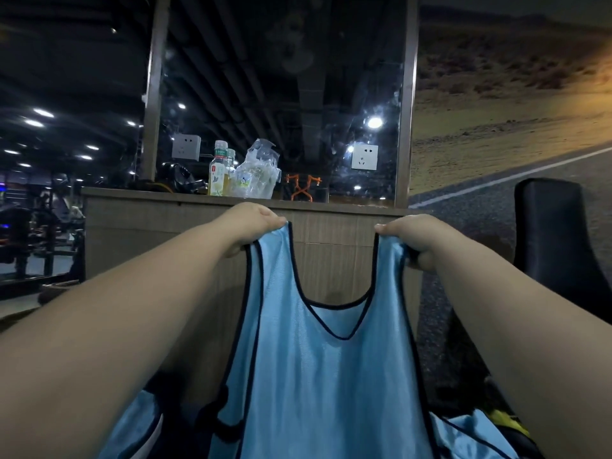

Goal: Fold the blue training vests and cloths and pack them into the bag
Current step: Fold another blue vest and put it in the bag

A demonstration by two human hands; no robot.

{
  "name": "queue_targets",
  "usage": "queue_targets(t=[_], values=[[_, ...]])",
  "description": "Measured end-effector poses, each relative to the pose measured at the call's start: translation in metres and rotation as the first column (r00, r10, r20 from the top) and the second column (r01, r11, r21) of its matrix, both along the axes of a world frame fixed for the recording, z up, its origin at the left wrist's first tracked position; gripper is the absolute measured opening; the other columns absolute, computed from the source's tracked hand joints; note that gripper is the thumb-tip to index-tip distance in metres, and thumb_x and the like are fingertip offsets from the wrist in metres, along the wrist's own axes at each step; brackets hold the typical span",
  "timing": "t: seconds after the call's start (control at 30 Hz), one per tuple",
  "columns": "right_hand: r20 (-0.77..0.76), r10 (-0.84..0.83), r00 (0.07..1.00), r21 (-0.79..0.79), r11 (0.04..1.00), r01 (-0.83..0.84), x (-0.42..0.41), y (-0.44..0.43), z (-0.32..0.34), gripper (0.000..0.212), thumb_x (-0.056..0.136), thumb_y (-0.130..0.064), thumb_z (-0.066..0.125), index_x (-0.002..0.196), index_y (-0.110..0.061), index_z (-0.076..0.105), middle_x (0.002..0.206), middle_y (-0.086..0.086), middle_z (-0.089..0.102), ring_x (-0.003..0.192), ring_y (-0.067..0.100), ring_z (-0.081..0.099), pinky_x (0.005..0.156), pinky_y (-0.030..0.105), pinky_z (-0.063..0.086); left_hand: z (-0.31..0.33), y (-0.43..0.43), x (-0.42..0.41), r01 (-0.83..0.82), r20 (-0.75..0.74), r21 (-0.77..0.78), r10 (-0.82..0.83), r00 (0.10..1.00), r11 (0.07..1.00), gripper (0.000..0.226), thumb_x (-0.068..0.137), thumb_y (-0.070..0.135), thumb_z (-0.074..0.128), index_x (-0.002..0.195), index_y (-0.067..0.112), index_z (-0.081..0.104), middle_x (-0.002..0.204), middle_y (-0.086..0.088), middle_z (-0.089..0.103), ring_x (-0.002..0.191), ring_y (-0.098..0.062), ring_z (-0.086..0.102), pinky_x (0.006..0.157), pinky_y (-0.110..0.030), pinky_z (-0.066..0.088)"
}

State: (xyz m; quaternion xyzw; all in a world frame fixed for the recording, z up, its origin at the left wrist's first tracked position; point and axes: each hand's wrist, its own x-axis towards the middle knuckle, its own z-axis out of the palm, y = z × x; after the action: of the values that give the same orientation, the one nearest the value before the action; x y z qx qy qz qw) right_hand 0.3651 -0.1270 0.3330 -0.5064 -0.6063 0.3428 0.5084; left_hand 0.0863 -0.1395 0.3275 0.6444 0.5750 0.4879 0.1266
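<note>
A light blue training vest with dark trim hangs in front of me, held up by its two shoulder straps. My left hand grips the left strap at its top. The right strap is pinched in my right hand. The vest hangs flat with its neckline facing me. More blue vests lie bunched below at the lower left, and another blue cloth lies at the lower right. I cannot make out a bag.
A wooden counter stands just behind the vest, with a drink bottle and crumpled clear plastic on its ledge. A mirror with wall sockets rises above it. A black padded seat stands at the right.
</note>
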Motion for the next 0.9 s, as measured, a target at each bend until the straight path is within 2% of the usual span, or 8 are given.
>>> queue_targets(t=[0.1,0.23,0.37,0.47,0.57,0.67,0.77,0.9], values=[[-0.081,0.122,0.989,0.012,0.993,-0.121,-0.025,-0.01,-0.002,0.015,0.092,-0.013,0.066,0.106,-0.015,0.06,0.077,0.004,0.057,0.059,0.013,0.052,0.05,0.023,0.045,-0.002,0.004,0.02,0.077,0.063,-0.008,-0.076,0.995,0.997,0.013,0.089,0.034,0.069,0.09,0.021,0.067,0.114,-0.003,0.066,0.114,-0.018,0.056,0.096,-0.031,0.04],[-0.102,0.242,0.965,0.031,0.97,-0.24,-0.055,-0.018,-0.012,0.033,0.096,-0.012,0.057,0.126,-0.025,0.053,0.085,0.002,0.059,0.058,0.011,0.055,0.043,0.021,0.047,-0.01,0.01,0.044,0.143,0.055,0.011,-0.143,0.988,0.99,0.011,0.088,0.03,0.07,0.081,0.023,0.069,0.105,-0.002,0.071,0.107,-0.018,0.062,0.098,-0.035,0.047],[-0.134,0.285,0.949,0.045,0.958,-0.282,-0.075,-0.02,-0.02,0.038,0.098,-0.01,0.053,0.132,-0.024,0.049,0.088,-0.001,0.063,0.056,0.009,0.057,0.037,0.017,0.044,-0.017,0.012,0.059,0.15,-0.007,0.034,-0.15,0.989,0.988,0.014,0.086,0.031,0.07,0.076,0.023,0.07,0.091,-0.005,0.073,0.086,-0.018,0.063,0.087,-0.038,0.051],[-0.146,0.289,0.946,0.049,0.957,-0.285,-0.079,-0.02,-0.024,0.039,0.098,-0.009,0.052,0.134,-0.023,0.048,0.104,0.008,0.064,0.057,0.012,0.06,0.038,0.017,0.043,-0.019,0.01,0.062,0.176,-0.006,0.021,-0.176,0.984,0.984,0.011,0.089,0.026,0.065,0.079,0.024,0.069,0.093,-0.009,0.074,0.087,-0.024,0.067,0.084,-0.042,0.054],[-0.131,0.297,0.946,0.05,0.955,-0.293,-0.077,-0.021,-0.024,0.036,0.097,-0.007,0.052,0.13,-0.021,0.05,0.1,0.011,0.062,0.052,0.01,0.058,0.038,0.018,0.043,-0.019,0.005,0.059,0.235,0.002,-0.03,-0.235,0.972,0.971,0.006,0.092,0.026,0.063,0.088,0.023,0.067,0.093,-0.007,0.07,0.083,-0.022,0.06,0.062,-0.031,0.045],[-0.106,0.332,0.937,0.046,0.943,-0.329,-0.075,-0.022,-0.024,0.034,0.095,-0.008,0.054,0.127,-0.019,0.054,0.095,0.008,0.064,0.054,0.011,0.061,0.039,0.018,0.044,-0.018,0.002,0.053,0.324,0.037,-0.056,-0.322,0.946,0.945,0.006,0.092,0.018,0.063,0.097,0.021,0.066,0.09,-0.007,0.067,0.081,-0.022,0.056,0.068,-0.032,0.04],[-0.099,0.401,0.911,0.041,0.916,-0.399,-0.072,-0.025,-0.023,0.037,0.094,-0.004,0.048,0.128,-0.018,0.052,0.095,0.01,0.065,0.054,0.014,0.066,0.041,0.019,0.046,-0.016,-0.009,0.047,0.44,0.106,-0.135,-0.429,0.897,0.888,0.029,0.088,0.004,0.063,0.113,0.017,0.058,0.082,0.001,0.066,0.07,-0.01,0.062,0.063,-0.021,0.047],[-0.091,0.556,0.826,0.071,0.831,-0.551,-0.067,-0.025,-0.024,0.052,0.088,0.01,0.038,0.131,-0.016,0.052,0.105,0.016,0.06,0.07,0.024,0.071,0.062,0.03,0.059,-0.017,-0.012,0.038,0.492,0.131,-0.176,-0.475,0.87,0.852,0.063,0.068,0.0,0.063,0.128,0.017,0.051,0.097,-0.006,0.068,0.089,-0.016,0.066,0.081,-0.033,0.05]])
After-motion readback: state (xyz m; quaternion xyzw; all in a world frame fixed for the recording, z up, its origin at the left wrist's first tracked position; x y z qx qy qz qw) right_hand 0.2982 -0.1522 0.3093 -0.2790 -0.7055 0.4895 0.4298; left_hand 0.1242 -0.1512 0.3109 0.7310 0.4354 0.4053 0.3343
